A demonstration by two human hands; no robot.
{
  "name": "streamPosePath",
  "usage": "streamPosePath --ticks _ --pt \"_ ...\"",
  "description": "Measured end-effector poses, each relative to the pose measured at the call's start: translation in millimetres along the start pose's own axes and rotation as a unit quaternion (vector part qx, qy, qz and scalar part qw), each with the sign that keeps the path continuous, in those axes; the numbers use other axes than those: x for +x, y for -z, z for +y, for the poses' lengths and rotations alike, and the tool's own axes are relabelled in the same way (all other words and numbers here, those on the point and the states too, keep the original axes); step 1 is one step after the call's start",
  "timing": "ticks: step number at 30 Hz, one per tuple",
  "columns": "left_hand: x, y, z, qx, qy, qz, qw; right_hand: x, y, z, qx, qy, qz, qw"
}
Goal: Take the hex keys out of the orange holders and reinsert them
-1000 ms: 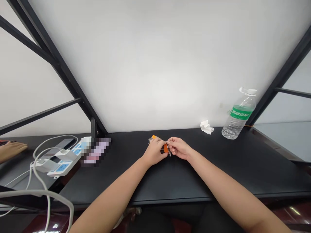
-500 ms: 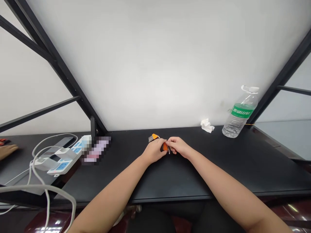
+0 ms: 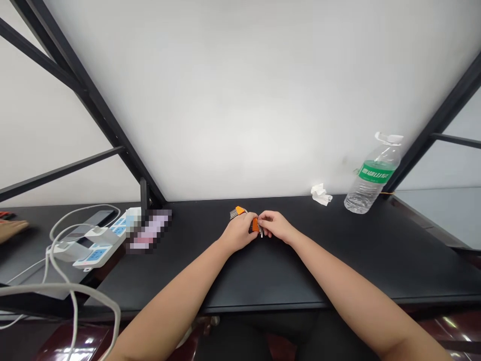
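Observation:
My left hand [image 3: 239,231] is closed around an orange hex key holder [image 3: 255,225], with thin metal keys sticking out at its right and lower side. Against that side, my right hand [image 3: 276,225] has its thumb and fingers pinched on a hex key [image 3: 262,232], most of it covered by the fingertips. Just beyond my left hand lies another orange holder [image 3: 239,210] with a row of slim metal rods pointing left. Both hands rest low over the black desk [image 3: 293,281], almost touching each other.
At the right stands a water bottle [image 3: 372,175], with a crumpled tissue [image 3: 320,194] to its left. A white power strip [image 3: 108,245] with plugs, cables [image 3: 75,288] and a phone [image 3: 92,225] lie left. Another person's hand [image 3: 13,230] shows at the far left edge.
My fingers have shifted slightly at the holder, and a little more of its orange face shows. Otherwise the view is nearly the same.

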State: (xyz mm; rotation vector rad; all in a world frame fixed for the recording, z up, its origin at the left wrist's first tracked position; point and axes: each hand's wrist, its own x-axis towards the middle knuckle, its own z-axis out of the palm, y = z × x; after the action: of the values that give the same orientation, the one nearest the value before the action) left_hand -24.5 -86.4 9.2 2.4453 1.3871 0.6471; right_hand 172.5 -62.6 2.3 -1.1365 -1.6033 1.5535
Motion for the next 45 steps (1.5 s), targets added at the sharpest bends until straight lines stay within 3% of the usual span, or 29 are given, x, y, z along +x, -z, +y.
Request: streamPosePath --ticks 4,7,11,17,22,26,29,34,39,45 --pt "0.6 -0.4 -1.1 0.02 -0.002 -0.01 1.0 -0.7 2.0 0.2 -0.035 0.014 0.011 0.999" --pt "0.6 0.3 0.2 0.019 -0.013 -0.014 1.0 -0.9 4.0 0.5 -0.053 0.009 -0.016 0.998" --pt "-0.7 1.4 2.5 -0.06 -0.01 -0.019 0.998 -1.1 5.9 0.2 -0.056 0.011 -0.048 0.997" --pt "-4.1 -2.2 -1.8 -0.117 -0.001 -0.042 0.992 -2.7 7.5 -0.5 -0.071 0.044 -0.032 0.996" --pt "-1.3 -0.2 1.3 -0.143 -0.013 -0.024 0.989 -4.6 7.2 -2.4 -0.083 0.073 -0.002 0.994" --pt "1.6 2.7 3.5 -0.123 -0.051 0.016 0.991 -4.4 4.6 -2.1 -0.086 0.054 0.025 0.995" --pt "1.7 0.4 -0.5 -0.087 -0.066 0.005 0.994 -4.0 2.7 -1.7 -0.097 0.05 0.032 0.994" --pt "-0.3 -6.2 -7.2 -0.05 -0.107 0.006 0.993 -7.3 1.8 -8.6 -0.162 0.11 0.027 0.98" --pt "-2.0 -6.0 -5.5 -0.041 -0.055 -0.019 0.997 -10.5 2.5 -15.0 -0.216 0.159 -0.002 0.963" --pt "-1.4 -6.8 -8.0 -0.064 -0.048 -0.018 0.997 -5.1 7.4 -5.1 -0.218 0.127 0.036 0.967"
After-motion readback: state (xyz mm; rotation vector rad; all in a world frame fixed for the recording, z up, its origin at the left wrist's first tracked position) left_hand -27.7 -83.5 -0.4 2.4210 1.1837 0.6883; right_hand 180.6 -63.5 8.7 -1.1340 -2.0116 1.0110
